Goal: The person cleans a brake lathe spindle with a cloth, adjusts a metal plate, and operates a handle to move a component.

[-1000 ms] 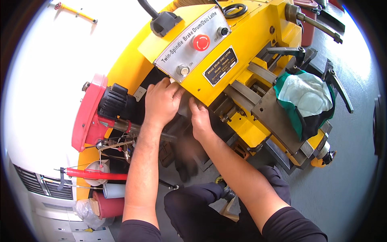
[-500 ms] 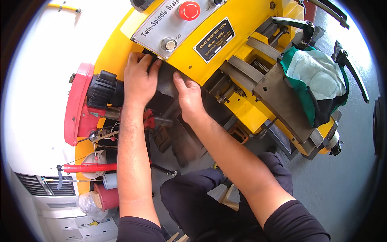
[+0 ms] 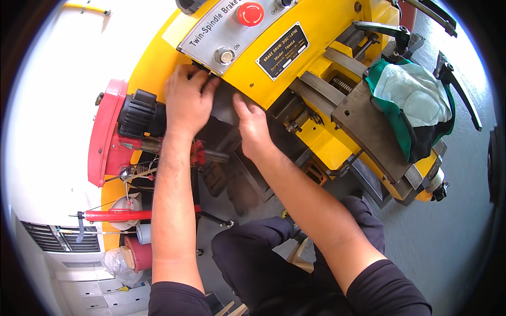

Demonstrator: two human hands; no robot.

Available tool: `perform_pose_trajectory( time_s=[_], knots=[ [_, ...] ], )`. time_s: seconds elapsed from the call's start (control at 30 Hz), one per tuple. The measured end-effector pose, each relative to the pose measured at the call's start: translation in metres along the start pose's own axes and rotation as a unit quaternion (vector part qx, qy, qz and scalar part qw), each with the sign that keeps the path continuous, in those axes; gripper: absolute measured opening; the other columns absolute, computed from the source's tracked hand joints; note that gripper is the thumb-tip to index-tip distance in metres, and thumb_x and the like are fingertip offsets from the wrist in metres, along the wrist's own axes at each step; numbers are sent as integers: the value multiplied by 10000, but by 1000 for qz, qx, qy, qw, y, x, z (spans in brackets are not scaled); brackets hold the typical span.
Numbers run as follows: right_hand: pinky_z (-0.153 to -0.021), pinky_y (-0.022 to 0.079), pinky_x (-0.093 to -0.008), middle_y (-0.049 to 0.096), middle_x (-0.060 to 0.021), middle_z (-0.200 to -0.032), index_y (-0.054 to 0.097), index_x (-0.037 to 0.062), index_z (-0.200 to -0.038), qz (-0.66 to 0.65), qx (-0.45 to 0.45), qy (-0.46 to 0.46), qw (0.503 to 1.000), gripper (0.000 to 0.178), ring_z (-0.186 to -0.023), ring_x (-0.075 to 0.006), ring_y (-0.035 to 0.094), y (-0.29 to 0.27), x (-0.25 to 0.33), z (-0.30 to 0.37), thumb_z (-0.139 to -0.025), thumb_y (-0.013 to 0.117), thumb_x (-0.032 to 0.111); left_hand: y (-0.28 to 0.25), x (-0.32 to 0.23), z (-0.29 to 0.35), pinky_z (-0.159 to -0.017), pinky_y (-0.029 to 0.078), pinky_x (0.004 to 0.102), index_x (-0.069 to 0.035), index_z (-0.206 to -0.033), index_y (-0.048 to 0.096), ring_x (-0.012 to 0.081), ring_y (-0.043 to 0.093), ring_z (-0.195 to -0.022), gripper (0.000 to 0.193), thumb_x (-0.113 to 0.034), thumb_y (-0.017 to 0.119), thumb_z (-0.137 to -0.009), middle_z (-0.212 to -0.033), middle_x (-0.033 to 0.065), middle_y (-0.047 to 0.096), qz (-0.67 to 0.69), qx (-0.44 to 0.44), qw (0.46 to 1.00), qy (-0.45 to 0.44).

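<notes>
My left hand (image 3: 188,102) is at the lower left corner of the control panel (image 3: 211,39) on a yellow brake lathe (image 3: 226,79). Its fingers are bent and drawn together, their tips tucked under the corner, so what they grip is hidden. Just right of it, my right hand (image 3: 253,124) is closed at the lathe's lower edge, thumb pointing up and most fingers out of sight. Between the hands shows a dark grey metal surface (image 3: 224,102). On the panel are a red mushroom button (image 3: 250,14) and a round pale button (image 3: 224,56).
A green and white cloth bundle (image 3: 414,100) lies on the lathe's slide (image 3: 363,129), beside black levers (image 3: 461,95). At left stands a red machine (image 3: 108,134) with a black motor (image 3: 138,113). Below it are a red bar (image 3: 121,216) and a plastic bag (image 3: 120,266).
Both hands have shifted slightly right in the picture, as the lathe and red machine have too. My left fingers have changed their bend a little at the panel corner.
</notes>
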State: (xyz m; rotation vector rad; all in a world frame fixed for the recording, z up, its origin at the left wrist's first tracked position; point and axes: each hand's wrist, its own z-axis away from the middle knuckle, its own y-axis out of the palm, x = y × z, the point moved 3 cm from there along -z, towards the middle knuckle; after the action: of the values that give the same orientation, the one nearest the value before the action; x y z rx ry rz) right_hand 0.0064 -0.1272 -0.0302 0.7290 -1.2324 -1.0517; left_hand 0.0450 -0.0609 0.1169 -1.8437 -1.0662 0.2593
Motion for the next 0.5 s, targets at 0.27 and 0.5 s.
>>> perform_pose_trajectory(
  time_s=[0.27,0.5],
  knots=[
    [-1037,431,-287,698,-33,-1269,663,0,-1344,-35,-3,-27,999,441,-1178,-114,592,-2,-2,-3,-1029,705,306,-4,-11,-2,-918,459,489,-85,-1008,746,331,596,-1018,224,-298,718,-945,-1028,107,615,-38,17,998,41],
    [-950,467,-291,714,-41,-1173,694,-18,-1251,-10,19,-103,994,421,-1060,-111,608,-1,0,-6,-1011,731,326,3,-13,5,-887,470,489,-93,-1047,752,333,602,-1014,218,-281,727,-941,-1037,106,612,-8,26,1000,2]
  ],
)
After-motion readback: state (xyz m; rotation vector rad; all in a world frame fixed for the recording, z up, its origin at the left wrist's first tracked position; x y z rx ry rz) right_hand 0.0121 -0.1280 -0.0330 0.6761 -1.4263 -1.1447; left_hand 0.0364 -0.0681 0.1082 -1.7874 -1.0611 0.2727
